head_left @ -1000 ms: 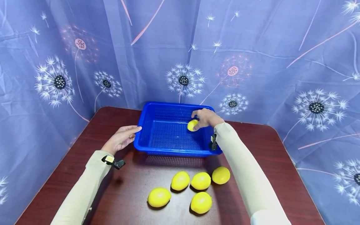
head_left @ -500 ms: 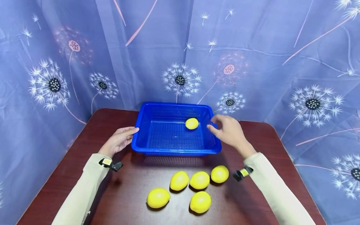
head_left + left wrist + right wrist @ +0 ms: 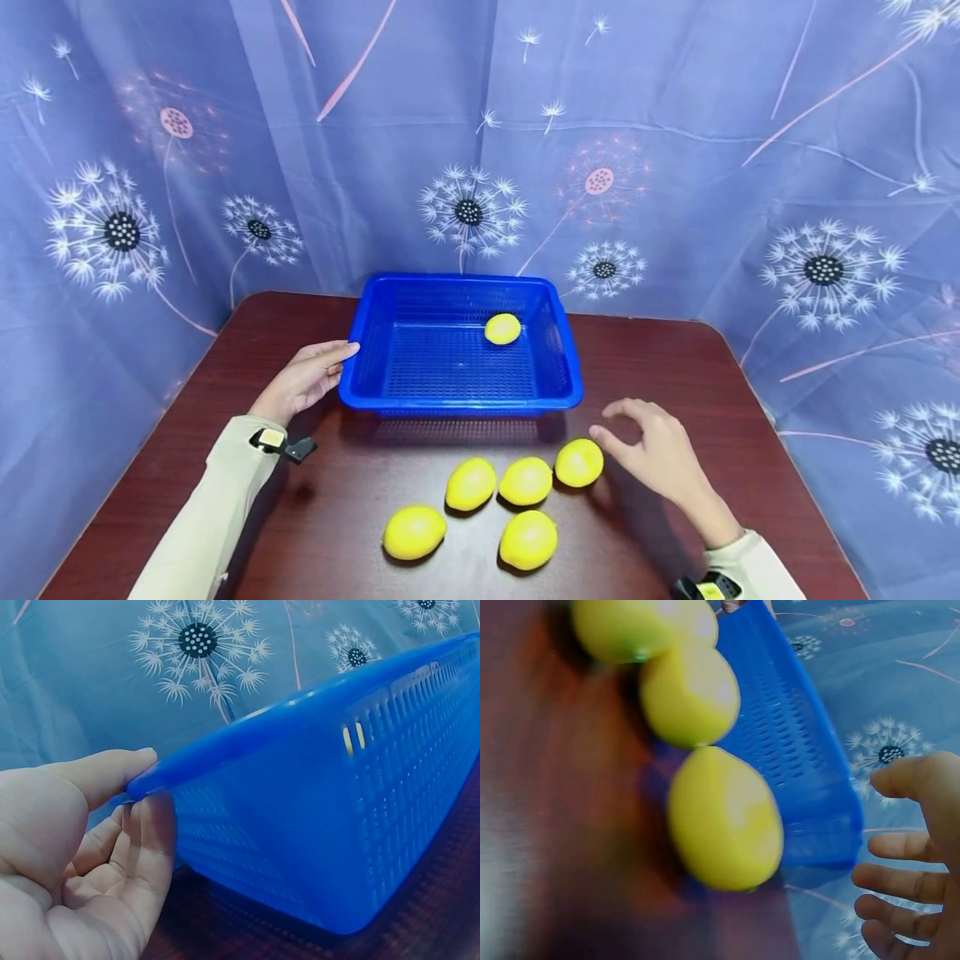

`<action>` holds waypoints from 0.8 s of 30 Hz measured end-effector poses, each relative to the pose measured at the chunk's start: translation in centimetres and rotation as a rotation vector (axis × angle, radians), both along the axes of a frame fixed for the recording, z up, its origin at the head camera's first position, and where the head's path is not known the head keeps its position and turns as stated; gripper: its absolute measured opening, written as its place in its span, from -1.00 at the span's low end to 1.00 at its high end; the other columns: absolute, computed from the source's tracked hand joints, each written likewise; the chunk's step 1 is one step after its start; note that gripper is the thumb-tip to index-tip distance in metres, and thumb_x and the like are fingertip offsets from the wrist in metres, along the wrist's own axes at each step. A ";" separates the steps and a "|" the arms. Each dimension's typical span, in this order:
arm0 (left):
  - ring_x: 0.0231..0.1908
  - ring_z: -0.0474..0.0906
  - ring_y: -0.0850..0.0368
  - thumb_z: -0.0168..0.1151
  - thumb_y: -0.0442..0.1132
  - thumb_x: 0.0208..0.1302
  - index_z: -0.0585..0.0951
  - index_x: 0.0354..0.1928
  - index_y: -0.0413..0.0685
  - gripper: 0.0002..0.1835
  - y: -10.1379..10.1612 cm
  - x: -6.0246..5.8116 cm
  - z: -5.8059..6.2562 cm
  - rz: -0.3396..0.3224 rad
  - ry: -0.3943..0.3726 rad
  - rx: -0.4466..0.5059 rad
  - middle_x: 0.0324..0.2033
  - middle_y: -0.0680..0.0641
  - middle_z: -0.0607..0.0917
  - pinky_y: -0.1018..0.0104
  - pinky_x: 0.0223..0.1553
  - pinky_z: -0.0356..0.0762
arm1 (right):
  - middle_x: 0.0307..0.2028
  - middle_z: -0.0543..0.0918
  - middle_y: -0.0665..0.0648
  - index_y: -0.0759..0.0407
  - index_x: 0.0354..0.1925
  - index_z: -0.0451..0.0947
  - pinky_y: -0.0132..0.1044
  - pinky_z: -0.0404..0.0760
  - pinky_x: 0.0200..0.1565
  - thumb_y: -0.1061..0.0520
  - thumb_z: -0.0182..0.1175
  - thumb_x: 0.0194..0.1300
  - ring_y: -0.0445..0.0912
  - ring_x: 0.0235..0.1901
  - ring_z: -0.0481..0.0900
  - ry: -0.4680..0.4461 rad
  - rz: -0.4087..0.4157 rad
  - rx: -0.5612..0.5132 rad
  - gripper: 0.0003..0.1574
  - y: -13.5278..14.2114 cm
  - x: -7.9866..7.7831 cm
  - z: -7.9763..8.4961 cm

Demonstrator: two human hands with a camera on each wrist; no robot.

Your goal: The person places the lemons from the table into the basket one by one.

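A blue plastic basket (image 3: pixel 461 405) with perforated walls stands toward the back of the table, one lemon (image 3: pixel 502 329) lying inside at its back right. My left hand (image 3: pixel 303 382) grips the basket's left rim; in the left wrist view the thumb presses on top of the rim (image 3: pixel 217 746) and the fingers are underneath. In front of the basket lie several more lemons, the rightmost lemon (image 3: pixel 579 462) closest to my right hand (image 3: pixel 660 450). That hand hovers just right of it, holding nothing, thumb and fingers apart and loosely bent.
Left of the loose group is a lemon (image 3: pixel 414 532), and another lemon (image 3: pixel 528 540) lies nearest the front. The dark red-brown table (image 3: pixel 660 350) ends at a blue dandelion-print curtain (image 3: pixel 420 150) behind and at both sides.
My right hand let go of a lemon inside the basket, then moved out over the right rim and down toward the rightmost loose lemon. The left hand kept its grip on the rim.
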State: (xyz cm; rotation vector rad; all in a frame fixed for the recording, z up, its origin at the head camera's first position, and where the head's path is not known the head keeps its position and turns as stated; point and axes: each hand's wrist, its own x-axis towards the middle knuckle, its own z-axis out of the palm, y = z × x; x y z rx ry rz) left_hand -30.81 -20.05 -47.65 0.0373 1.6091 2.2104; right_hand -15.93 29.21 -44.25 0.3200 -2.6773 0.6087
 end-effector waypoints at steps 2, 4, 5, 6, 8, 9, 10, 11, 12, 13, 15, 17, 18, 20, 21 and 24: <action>-0.32 0.59 0.23 0.10 -0.31 0.40 0.58 -0.22 -0.03 -0.92 -0.1 0.1 0.1 -0.002 -0.003 0.002 -0.36 0.07 0.68 0.41 -0.25 0.60 | -0.20 0.68 -0.03 0.00 -0.16 0.62 0.01 0.56 -0.18 -0.28 0.35 0.08 -0.02 -0.14 0.60 -0.035 -0.006 0.003 -0.51 0.0 0.5 -0.8; -0.33 0.59 0.23 0.10 -0.31 0.40 0.58 -0.22 -0.03 -0.92 -0.1 0.1 0.2 0.002 -0.009 0.000 -0.37 0.07 0.68 0.42 -0.26 0.60 | -0.12 0.66 -0.01 -0.01 -0.08 0.60 0.06 0.55 -0.13 -0.34 0.34 0.06 0.01 -0.06 0.57 -0.075 -0.011 0.009 -0.41 -0.1 0.9 -1.6; -0.33 0.59 0.24 0.10 -0.31 0.40 0.58 -0.22 -0.03 -0.92 -0.1 0.1 0.3 0.004 -0.011 -0.003 -0.37 0.07 0.68 0.42 -0.26 0.59 | -0.08 0.64 -0.01 -0.02 -0.04 0.59 0.08 0.54 -0.11 -0.38 0.32 0.05 0.01 -0.02 0.54 -0.096 -0.012 0.014 -0.36 -0.1 1.1 -1.9; -0.33 0.58 0.24 0.10 -0.31 0.39 0.58 -0.22 -0.02 -0.92 -0.1 0.1 0.3 0.004 -0.012 -0.007 -0.37 0.08 0.68 0.43 -0.26 0.59 | -0.03 0.63 0.01 -0.03 0.01 0.57 0.11 0.53 -0.09 -0.40 0.32 0.04 0.03 0.01 0.52 -0.112 -0.008 0.017 -0.30 -0.1 1.3 -2.2; -0.33 0.58 0.24 0.11 -0.31 0.39 0.58 -0.22 -0.03 -0.93 -0.1 0.1 0.3 0.006 -0.013 -0.010 -0.37 0.07 0.68 0.43 -0.26 0.59 | 0.03 0.59 0.00 -0.07 0.07 0.53 0.15 0.52 -0.07 -0.47 0.30 0.00 0.04 0.06 0.49 -0.143 -0.010 0.024 -0.21 -0.2 1.6 -2.8; -0.33 0.58 0.24 0.11 -0.31 0.39 0.58 -0.22 -0.03 -0.93 0.0 0.1 0.3 0.004 -0.014 -0.009 -0.37 0.07 0.68 0.42 -0.25 0.60 | 0.05 0.58 0.00 -0.09 0.10 0.51 0.17 0.52 -0.07 -0.49 0.29 -0.03 0.05 0.06 0.48 -0.155 -0.012 0.029 -0.17 -0.2 1.8 -3.0; -0.33 0.58 0.24 0.10 -0.31 0.39 0.58 -0.21 -0.04 -0.93 0.0 0.1 0.3 0.002 -0.016 -0.006 -0.37 0.07 0.68 0.42 -0.25 0.60 | 0.06 0.57 0.00 -0.10 0.12 0.49 0.18 0.52 -0.08 -0.52 0.28 -0.04 0.05 0.07 0.47 -0.169 -0.014 0.031 -0.13 -0.2 1.9 -3.2; -0.33 0.58 0.23 0.10 -0.31 0.40 0.58 -0.21 -0.04 -0.92 0.0 0.1 0.3 -0.002 -0.014 -0.002 -0.36 0.06 0.68 0.42 -0.24 0.60 | 0.08 0.56 0.00 -0.12 0.14 0.47 0.19 0.52 -0.09 -0.54 0.28 -0.06 0.06 0.07 0.47 -0.182 -0.017 0.033 -0.10 -0.2 2.0 -3.4; -0.33 0.58 0.23 0.10 -0.31 0.40 0.58 -0.21 -0.05 -0.92 0.0 0.1 0.3 -0.002 -0.015 0.000 -0.36 0.06 0.68 0.42 -0.24 0.60 | 0.09 0.55 0.01 -0.13 0.17 0.46 0.21 0.52 -0.10 -0.55 0.27 -0.08 0.07 0.07 0.47 -0.195 -0.019 0.035 -0.06 -0.2 2.2 -3.6; -0.33 0.58 0.23 0.09 -0.32 0.40 0.58 -0.21 -0.05 -0.92 0.0 0.1 0.3 -0.001 -0.014 0.000 -0.37 0.06 0.68 0.41 -0.24 0.60 | 0.10 0.55 0.00 -0.16 0.18 0.44 0.21 0.53 -0.10 -0.57 0.26 -0.10 0.06 0.07 0.47 -0.207 -0.026 0.038 -0.04 -0.2 2.3 -3.8; -0.33 0.58 0.23 0.09 -0.31 0.40 0.57 -0.21 -0.05 -0.92 0.0 0.1 0.3 -0.002 -0.011 -0.007 -0.37 0.06 0.68 0.42 -0.25 0.60 | 0.11 0.53 0.00 -0.19 0.22 0.40 0.24 0.54 -0.13 -0.59 0.26 -0.13 0.07 0.08 0.46 -0.227 -0.028 0.043 0.01 -0.3 2.5 -4.2; -0.34 0.58 0.24 0.10 -0.30 0.40 0.57 -0.21 -0.04 -0.93 0.0 0.1 0.4 -0.003 -0.007 -0.019 -0.38 0.07 0.67 0.42 -0.26 0.60 | 0.12 0.53 0.00 -0.20 0.25 0.38 0.25 0.54 -0.15 -0.59 0.28 -0.15 0.08 0.07 0.46 -0.236 -0.021 0.046 0.04 -0.4 2.6 -4.6; -0.34 0.58 0.24 0.11 -0.30 0.39 0.57 -0.21 -0.04 -0.94 0.0 0.1 0.4 0.001 -0.008 -0.024 -0.38 0.07 0.67 0.42 -0.26 0.60 | 0.11 0.53 0.00 -0.20 0.25 0.38 0.24 0.55 -0.16 -0.58 0.29 -0.16 0.08 0.07 0.46 -0.236 -0.016 0.048 0.05 -0.5 2.7 -4.7; -0.35 0.58 0.24 0.12 -0.29 0.39 0.57 -0.22 -0.03 -0.95 0.0 0.0 0.4 -0.001 -0.012 -0.029 -0.38 0.08 0.67 0.43 -0.27 0.60 | 0.09 0.54 -0.01 -0.20 0.25 0.39 0.20 0.57 -0.19 -0.57 0.32 -0.18 0.06 0.04 0.47 -0.233 -0.012 0.054 0.06 -0.7 2.8 -5.0; -0.34 0.58 0.25 0.12 -0.28 0.39 0.57 -0.22 -0.03 -0.95 0.0 0.1 0.4 -0.002 -0.015 -0.028 -0.38 0.08 0.67 0.43 -0.26 0.60 | 0.07 0.54 -0.02 -0.20 0.24 0.40 0.16 0.58 -0.21 -0.58 0.32 -0.19 0.04 0.01 0.48 -0.230 -0.014 0.059 0.06 -0.8 2.8 -5.1; -0.35 0.58 0.24 0.14 -0.28 0.37 0.57 -0.23 -0.03 -0.96 0.0 0.1 0.4 0.004 -0.022 -0.028 -0.39 0.08 0.67 0.43 -0.27 0.60 | 0.03 0.57 -0.03 -0.19 0.21 0.44 0.05 0.59 -0.28 -0.58 0.32 -0.21 0.01 -0.05 0.48 -0.213 -0.025 0.074 0.04 -1.2 2.8 -5.4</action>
